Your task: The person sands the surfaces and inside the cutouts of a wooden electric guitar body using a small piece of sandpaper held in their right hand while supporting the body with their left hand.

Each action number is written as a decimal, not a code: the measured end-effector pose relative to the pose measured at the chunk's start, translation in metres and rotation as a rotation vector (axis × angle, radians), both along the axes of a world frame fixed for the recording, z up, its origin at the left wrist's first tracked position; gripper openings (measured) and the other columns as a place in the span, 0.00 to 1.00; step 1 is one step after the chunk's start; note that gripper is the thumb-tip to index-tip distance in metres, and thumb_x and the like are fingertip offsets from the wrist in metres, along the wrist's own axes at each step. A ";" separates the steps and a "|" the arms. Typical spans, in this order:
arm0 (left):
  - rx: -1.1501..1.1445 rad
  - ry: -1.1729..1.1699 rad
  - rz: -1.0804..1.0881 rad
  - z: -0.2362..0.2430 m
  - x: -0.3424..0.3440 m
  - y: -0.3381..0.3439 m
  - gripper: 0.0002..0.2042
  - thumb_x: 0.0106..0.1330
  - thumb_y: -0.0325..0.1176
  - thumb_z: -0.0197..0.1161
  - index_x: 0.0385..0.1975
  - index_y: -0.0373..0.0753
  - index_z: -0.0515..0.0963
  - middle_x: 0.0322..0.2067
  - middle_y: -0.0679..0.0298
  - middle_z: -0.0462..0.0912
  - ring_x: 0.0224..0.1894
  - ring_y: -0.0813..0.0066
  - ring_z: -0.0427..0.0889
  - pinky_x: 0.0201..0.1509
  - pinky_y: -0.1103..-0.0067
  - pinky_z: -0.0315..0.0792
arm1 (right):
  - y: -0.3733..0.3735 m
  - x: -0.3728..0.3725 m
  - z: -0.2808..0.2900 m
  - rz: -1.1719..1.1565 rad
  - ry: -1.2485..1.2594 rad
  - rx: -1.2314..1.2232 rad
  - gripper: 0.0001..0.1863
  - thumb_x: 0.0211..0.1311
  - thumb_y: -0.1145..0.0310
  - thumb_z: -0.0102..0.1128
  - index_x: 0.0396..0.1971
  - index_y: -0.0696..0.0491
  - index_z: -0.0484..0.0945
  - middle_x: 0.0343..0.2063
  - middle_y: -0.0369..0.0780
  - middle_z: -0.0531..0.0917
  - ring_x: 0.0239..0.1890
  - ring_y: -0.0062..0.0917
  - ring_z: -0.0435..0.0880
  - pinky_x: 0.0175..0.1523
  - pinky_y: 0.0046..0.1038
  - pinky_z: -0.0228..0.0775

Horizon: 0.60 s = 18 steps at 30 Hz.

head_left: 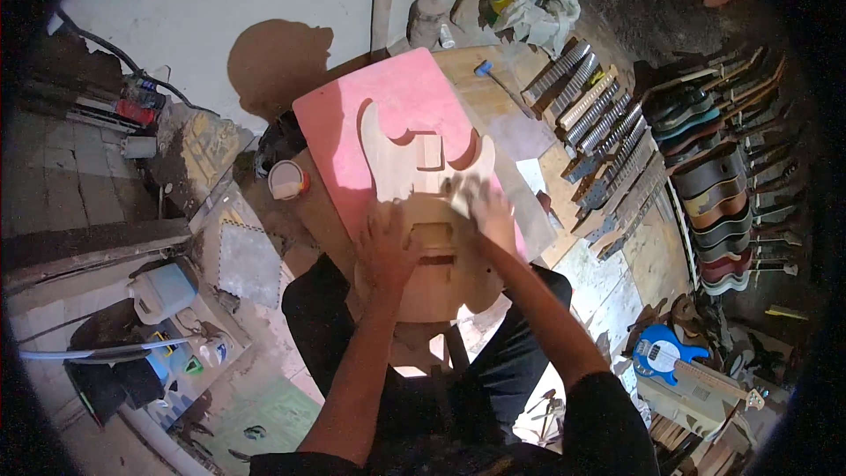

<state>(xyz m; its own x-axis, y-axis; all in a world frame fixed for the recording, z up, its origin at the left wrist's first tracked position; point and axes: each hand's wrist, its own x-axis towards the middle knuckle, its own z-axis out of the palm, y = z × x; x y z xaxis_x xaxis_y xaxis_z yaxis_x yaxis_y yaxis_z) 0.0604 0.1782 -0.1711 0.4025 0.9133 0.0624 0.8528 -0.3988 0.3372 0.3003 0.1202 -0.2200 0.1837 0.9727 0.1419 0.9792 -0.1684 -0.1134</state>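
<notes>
Looking at a pale wooden guitar body (429, 211) laid flat on a pink board (401, 88) on the counter (518, 62), close in, probably for easy reach. Pressing down with the left hand (388, 242), fingers fairly spread, likely to stop any sliding. Apparently gripping a small pale pad (461, 204) in the right hand (486, 216), too blurred to say more. As for containers: left of the board, a round tub (285, 180) with a pale top, can't tell if lid or filling; farther left, a translucent jug (165, 289), no clue about contents; up top, a crumpled white plastic bag (551, 16), same deal.
</notes>
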 end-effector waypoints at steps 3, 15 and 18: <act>-0.040 0.019 0.010 -0.005 -0.012 -0.004 0.36 0.65 0.50 0.64 0.73 0.45 0.66 0.69 0.46 0.66 0.69 0.44 0.66 0.71 0.49 0.60 | 0.079 -0.010 0.101 -0.126 0.464 0.044 0.27 0.61 0.66 0.64 0.61 0.52 0.73 0.57 0.50 0.76 0.55 0.50 0.74 0.58 0.48 0.66; -0.024 0.003 -0.010 -0.013 0.001 -0.005 0.36 0.65 0.50 0.63 0.73 0.46 0.66 0.70 0.43 0.63 0.69 0.44 0.67 0.70 0.49 0.61 | 0.039 -0.003 0.051 -0.082 0.167 -0.004 0.29 0.59 0.65 0.63 0.62 0.52 0.73 0.63 0.51 0.73 0.61 0.52 0.71 0.65 0.49 0.63; 0.010 0.000 -0.014 -0.016 -0.002 -0.004 0.36 0.65 0.49 0.62 0.74 0.45 0.65 0.70 0.42 0.64 0.69 0.44 0.67 0.70 0.49 0.61 | 0.041 -0.014 0.058 -0.130 0.421 0.045 0.26 0.60 0.66 0.63 0.60 0.52 0.76 0.61 0.50 0.74 0.61 0.50 0.72 0.65 0.48 0.63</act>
<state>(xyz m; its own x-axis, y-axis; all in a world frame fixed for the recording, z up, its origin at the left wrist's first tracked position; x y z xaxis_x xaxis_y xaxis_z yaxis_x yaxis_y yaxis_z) 0.0585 0.1738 -0.1868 0.4150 0.9070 0.0715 0.8472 -0.4139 0.3330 0.2863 0.1612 -0.1625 0.3554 0.9321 0.0698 0.8167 -0.2733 -0.5082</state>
